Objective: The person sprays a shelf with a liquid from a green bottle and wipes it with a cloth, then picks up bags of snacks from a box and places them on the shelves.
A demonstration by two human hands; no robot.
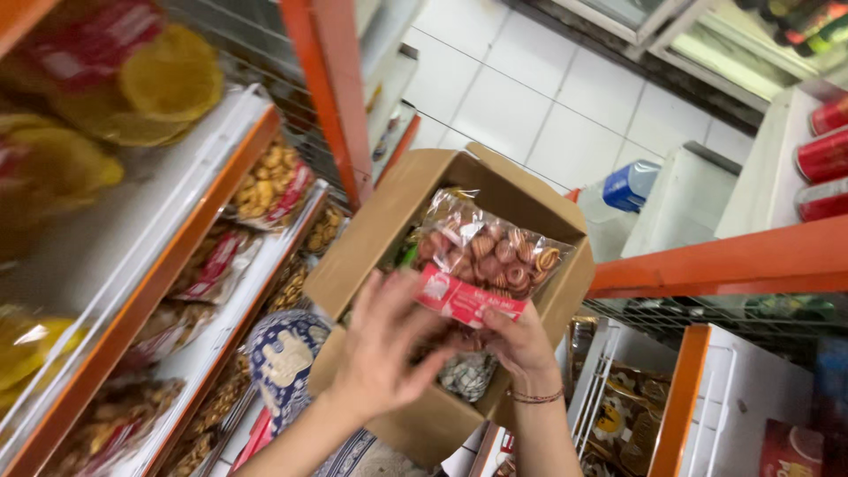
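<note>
Both hands pinch the red header of a clear snack bag (490,252) above the open cardboard box (371,238): left hand (384,349) w/ fingers spread, right hand (521,340) closed underneath. Bag's raised over the box, shelves (159,256) alongside.

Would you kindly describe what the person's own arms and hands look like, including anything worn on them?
Both forearms are bare, with no sleeves in view. The right hand has a thin beaded bracelet around its wrist. The left hand wears nothing visible: no gloves, rings or watch.
</note>
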